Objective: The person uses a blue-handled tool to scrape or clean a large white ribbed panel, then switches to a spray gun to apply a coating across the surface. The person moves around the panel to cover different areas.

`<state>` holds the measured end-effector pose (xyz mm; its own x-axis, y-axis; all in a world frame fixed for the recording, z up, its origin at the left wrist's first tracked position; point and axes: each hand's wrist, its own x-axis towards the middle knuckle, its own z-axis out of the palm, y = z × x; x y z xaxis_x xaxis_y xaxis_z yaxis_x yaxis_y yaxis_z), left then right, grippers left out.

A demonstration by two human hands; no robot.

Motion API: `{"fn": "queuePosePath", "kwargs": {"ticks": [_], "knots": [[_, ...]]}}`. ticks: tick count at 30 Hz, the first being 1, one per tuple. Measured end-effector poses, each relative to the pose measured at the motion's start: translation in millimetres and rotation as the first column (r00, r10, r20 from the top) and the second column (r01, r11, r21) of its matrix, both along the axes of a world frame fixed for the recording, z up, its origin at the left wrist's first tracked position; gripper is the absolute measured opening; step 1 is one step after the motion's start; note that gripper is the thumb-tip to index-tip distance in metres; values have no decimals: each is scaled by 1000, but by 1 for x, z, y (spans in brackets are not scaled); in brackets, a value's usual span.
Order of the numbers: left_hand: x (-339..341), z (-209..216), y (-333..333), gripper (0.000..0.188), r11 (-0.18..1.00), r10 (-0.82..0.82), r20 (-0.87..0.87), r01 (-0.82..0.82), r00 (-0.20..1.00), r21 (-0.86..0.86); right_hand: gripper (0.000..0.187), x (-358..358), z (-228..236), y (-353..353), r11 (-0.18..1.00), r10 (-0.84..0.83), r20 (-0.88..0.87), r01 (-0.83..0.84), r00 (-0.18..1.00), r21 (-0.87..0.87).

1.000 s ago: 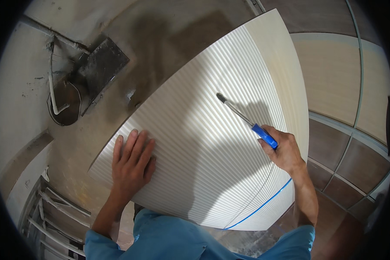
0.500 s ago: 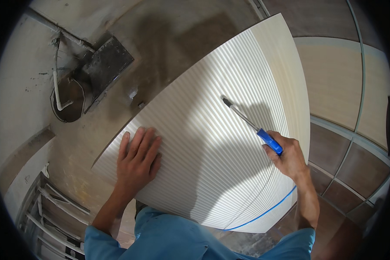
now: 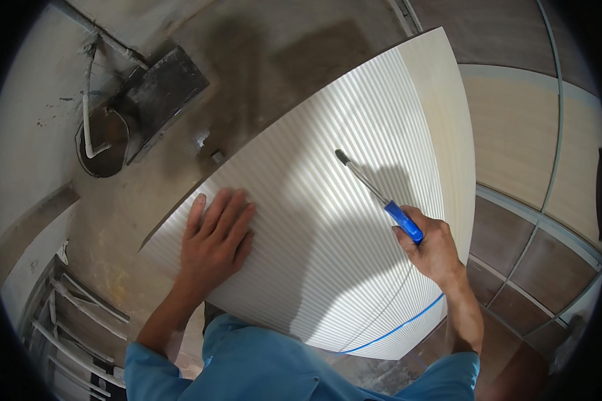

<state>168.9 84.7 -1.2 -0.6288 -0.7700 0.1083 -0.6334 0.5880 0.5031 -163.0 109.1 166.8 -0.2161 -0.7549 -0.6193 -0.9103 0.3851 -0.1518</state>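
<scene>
We see the panel (image 3: 314, 220) right before the torso, its support hidden. Left hand (image 3: 214, 242) lies flat on it, fingers slightly spread, likely steadying; right hand (image 3: 436, 248) has fingers wrapped round the tool's (image 3: 401, 219) blue handle, probably for reach across the ribs; tip contact, can't tell. Beyond: dark box (image 3: 162, 97), left.
</scene>
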Motion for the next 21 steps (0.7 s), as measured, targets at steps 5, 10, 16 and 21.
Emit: {"fn": "queuePosePath", "kwargs": {"ticks": [5, 10, 16, 21], "knots": [[0, 3, -1, 47, 1000, -15, -5, 15, 1000, 19, 30, 8, -22, -26, 990, 43, 93, -29, 995, -139], [4, 3, -4, 49, 999, -19, -30, 20, 999, 35, 29, 8, -15, -8, 989, 34, 43, -28, 998, -143], [0, -1, 0, 53, 999, 6, -67, -2, 998, 54, 28, 6, 13, 54, 997, -78, 49, 79, 996, -8], [-1, 1, 1, 54, 999, 4, -58, -1, 998, 46, 27, 28, -21, 19, 999, 28, 143, -22, 989, -40]]}}
